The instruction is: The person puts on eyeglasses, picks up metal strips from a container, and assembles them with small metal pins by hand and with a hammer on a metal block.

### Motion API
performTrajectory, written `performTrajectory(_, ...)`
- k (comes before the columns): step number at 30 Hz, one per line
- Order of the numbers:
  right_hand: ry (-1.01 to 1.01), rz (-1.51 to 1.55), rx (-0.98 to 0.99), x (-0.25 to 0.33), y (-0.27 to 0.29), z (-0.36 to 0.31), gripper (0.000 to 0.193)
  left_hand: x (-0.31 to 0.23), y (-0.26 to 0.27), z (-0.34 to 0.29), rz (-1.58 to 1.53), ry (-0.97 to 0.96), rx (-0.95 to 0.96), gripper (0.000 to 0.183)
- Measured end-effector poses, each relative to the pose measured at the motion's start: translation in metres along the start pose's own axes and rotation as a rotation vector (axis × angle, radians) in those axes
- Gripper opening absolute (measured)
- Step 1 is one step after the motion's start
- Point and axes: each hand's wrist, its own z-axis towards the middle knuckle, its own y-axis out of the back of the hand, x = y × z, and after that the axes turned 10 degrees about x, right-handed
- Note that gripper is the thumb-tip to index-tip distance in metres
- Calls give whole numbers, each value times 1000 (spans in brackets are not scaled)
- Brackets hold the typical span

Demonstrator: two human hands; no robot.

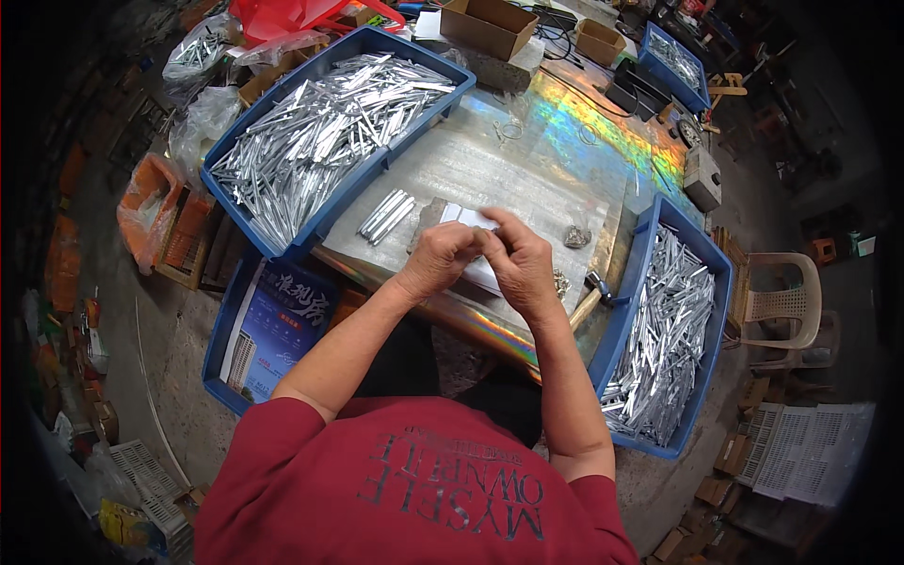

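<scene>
While both hands meet over the near edge of the surface [447, 155], the fingers of the left hand [443, 254] are bent inward and pinched, their tips against those of the right hand [521, 262], which is also curled closed. Whether something small is gripped between them cannot be told. Directly beneath lies a white sheet [484, 275], partly covered by the hands.

Just left of it, toward the near edge, several metal rods [386, 217] lie side by side in a row. To the right of the hands, a grey lump [577, 237] sits on the surface, and a wooden-handled hammer [586, 309] lies nearer the right edge.

Along the left edge stands a blue tub [381, 162] heaped with loose metal rods; a second blue tub [642, 282], also heaped, stands by the right edge. At the far edge is an open cardboard box [488, 28]. Further right, apart from the surface, stands a beige plastic chair [778, 303].
</scene>
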Motion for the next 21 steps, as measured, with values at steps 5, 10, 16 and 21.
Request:
performTrajectory(5,244,-210,-44,-1,-6,0,9,4,0,-3,-68,85,1,7)
performTrajectory(10,363,-330,-117,-17,-21,-23,19,5,-5,-3,-113,57,-70,7)
performTrajectory(16,442,-306,-143,-42,-39,-46,32,5,-7,-3,-100,82,-71,7)
performTrajectory(21,339,-277,-130,-31,-28,-64,33,5,-7,-5,-89,61,-71,9)
